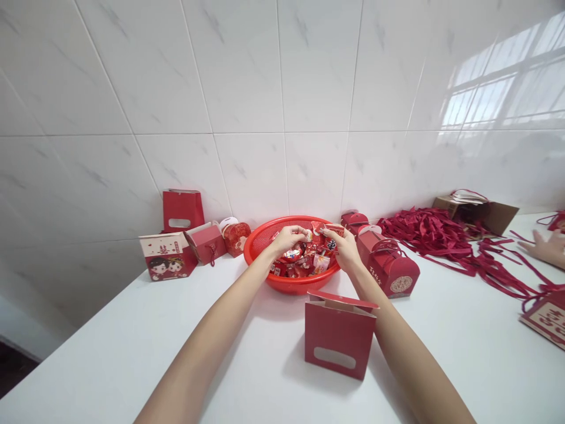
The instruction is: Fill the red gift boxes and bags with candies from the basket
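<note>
A red plastic basket (296, 284) holds several wrapped candies (321, 263), mostly red. My left hand (288, 239) is over the basket's left side with its fingers pinched together; what is between them, if anything, is too small to tell. My right hand (346, 250), over the right side, grips a small red candy packet (334, 233) between thumb and fingers. In front of the basket, near my right forearm, a red paper gift box (339, 335) stands upright, its top partly open and an oblong window low on its face.
Several red gift boxes stand left, among them one with cartoon figures (169, 259). More, including a round-topped box (392, 271), stand right. Beyond lie dark red ribbons (430, 235) and a cardboard box (477, 213). Another person's hand (547, 247) reaches in at far right. A tiled wall (247, 176) backs the table.
</note>
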A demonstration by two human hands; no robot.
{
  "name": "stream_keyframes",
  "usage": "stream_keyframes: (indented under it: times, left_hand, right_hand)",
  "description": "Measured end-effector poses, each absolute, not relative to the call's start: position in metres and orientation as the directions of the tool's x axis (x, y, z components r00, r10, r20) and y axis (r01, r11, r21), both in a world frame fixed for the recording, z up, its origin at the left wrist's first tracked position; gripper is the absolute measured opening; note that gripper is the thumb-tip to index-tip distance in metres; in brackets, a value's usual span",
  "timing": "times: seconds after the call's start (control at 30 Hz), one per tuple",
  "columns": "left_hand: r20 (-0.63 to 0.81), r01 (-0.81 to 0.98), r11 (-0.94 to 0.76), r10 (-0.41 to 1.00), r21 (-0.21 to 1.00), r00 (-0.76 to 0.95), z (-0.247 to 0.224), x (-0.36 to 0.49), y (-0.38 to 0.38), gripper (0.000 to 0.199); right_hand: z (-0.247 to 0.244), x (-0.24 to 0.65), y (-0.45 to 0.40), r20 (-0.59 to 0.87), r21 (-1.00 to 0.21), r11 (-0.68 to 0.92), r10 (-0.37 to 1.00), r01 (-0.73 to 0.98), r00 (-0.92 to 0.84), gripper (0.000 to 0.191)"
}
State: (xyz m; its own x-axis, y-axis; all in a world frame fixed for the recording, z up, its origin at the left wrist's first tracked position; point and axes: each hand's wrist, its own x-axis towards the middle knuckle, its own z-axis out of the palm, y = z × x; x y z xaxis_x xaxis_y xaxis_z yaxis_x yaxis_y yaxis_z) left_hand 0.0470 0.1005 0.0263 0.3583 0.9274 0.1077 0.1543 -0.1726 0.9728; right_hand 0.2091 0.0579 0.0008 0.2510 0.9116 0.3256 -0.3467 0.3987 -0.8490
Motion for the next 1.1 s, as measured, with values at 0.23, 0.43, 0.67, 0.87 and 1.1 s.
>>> stream_keyframes:
  times: [0.23,0.43,0.67,0.87,1.1]
  left_hand:
    - [0.105,0.159,-0.179,0.914,0.971,0.392,0.025,0.047,0.101,0.01]
    - [0.135,0.071,-0.176,0.911,0.982,0.389,0.022,0.048,0.106,0.018]
    - [0.257,-0.094,-0.239,0.893,0.967,0.369,0.021,0.041,0.094,0.054]
    - [0.406,-0.098,-0.403,0.815,0.91,0.414,0.041,0.023,0.04,0.052]
    - [0.439,-0.073,-0.45,0.801,0.89,0.406,0.057,0.016,-0.006,0.047]
  right_hand:
    - [0.002,0.209,0.057,0.339,-0.854,0.404,0.91,-0.329,0.238,0.026]
    - [-0.001,0.209,0.058,0.332,-0.854,0.393,0.916,-0.34,0.225,0.028]
    - [0.01,0.216,0.053,0.31,-0.856,0.349,0.937,-0.38,0.162,0.033]
    - [0.051,0.22,0.02,0.427,-0.864,0.39,0.903,-0.319,-0.053,0.033]
    - [0.079,0.217,-0.025,0.52,-0.844,0.493,0.848,-0.213,-0.099,0.025]
